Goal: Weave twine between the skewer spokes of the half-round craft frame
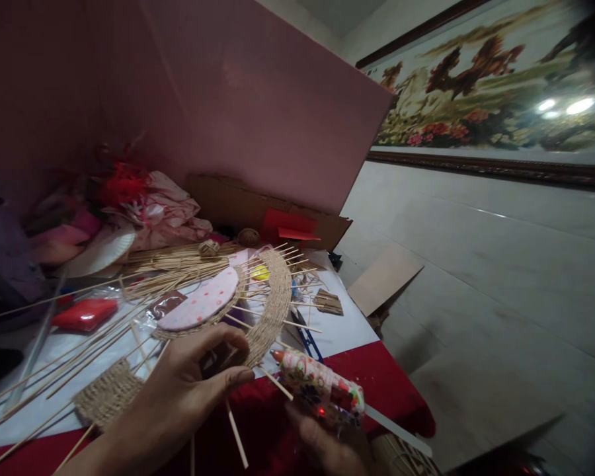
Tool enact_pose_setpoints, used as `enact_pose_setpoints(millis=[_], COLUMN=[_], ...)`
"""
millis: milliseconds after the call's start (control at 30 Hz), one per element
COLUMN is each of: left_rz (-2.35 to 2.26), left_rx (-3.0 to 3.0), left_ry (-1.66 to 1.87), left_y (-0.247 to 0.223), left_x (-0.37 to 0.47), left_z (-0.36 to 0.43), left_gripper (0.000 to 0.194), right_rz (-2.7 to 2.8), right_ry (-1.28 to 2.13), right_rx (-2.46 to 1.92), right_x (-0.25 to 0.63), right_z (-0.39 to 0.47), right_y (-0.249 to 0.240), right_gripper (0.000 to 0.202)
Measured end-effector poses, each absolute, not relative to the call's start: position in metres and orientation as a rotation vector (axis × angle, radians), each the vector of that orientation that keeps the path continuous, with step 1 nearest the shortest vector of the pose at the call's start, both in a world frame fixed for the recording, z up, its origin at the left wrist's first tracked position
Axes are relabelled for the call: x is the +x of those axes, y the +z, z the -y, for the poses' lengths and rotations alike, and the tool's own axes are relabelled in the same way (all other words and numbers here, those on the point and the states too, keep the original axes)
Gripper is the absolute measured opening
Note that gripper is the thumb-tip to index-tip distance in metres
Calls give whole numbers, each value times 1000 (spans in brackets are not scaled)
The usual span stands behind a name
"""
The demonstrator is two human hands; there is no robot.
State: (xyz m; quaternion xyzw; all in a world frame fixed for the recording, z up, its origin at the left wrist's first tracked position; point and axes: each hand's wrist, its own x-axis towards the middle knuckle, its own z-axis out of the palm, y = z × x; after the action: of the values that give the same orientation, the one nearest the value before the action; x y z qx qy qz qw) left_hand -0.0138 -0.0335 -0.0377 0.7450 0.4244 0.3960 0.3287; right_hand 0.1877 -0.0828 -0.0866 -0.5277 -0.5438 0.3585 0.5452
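My left hand (193, 383) pinches the lower end of a curved woven twine band (272, 304). Thin wooden sticks run out through the band from a half-round piece covered in pink dotted cloth (203, 301). My right hand (327, 439), partly blurred at the bottom, is closed around a glue gun (322, 383) wrapped in patterned paper. Its orange-red tip points left, close to the band's edge and a stick, and I cannot tell whether it touches. A small red light glows on the gun, and a white glue stick (399, 430) sticks out behind.
Blue-handled scissors (310, 340) lie beyond the glue gun. Loose sticks (178, 268), a woven square (106, 393), a red packet (85, 315) and a cardboard scrap (328, 302) lie on the table. Crumpled pink cloth (166, 211) and a cardboard strip (228, 198) stand along the pink wall.
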Motion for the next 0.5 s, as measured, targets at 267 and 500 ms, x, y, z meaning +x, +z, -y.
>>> enact_pose_setpoints(millis=[267, 500], left_rz=[-1119, -1135], left_rx=[1935, 1940], left_ry=[989, 1007], left_y=[-44, -49], left_x=[-17, -19], left_z=[31, 26], left_gripper=[23, 25], right_rz=[1152, 1443], right_ry=[675, 302], right_rx=[-1318, -1651], right_x=[224, 299], right_z=[86, 27], right_y=[-89, -65], right_gripper=[29, 41])
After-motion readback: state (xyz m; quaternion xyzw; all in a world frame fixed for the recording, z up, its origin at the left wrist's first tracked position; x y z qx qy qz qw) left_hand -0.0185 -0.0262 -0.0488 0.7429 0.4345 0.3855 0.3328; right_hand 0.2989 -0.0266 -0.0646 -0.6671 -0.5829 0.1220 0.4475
